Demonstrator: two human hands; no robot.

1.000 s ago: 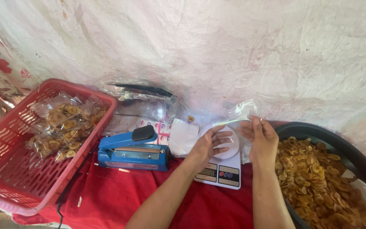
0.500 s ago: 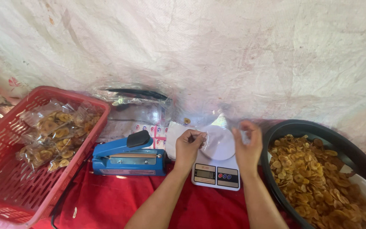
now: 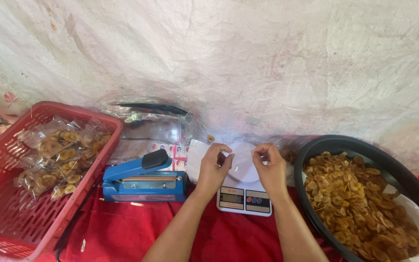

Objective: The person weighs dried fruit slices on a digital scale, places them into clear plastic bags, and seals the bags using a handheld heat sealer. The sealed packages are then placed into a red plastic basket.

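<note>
We observe our left hand (image 3: 213, 167) and right hand (image 3: 269, 167) above the white kitchen scale (image 3: 244, 187), fingers pinched together; what they grip, we cannot tell.

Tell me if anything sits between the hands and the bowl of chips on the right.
Nothing visible blocks the way. The right hand and left hand are over the white scale; the black bowl of chips lies just right of it, with only red cloth between.
</note>
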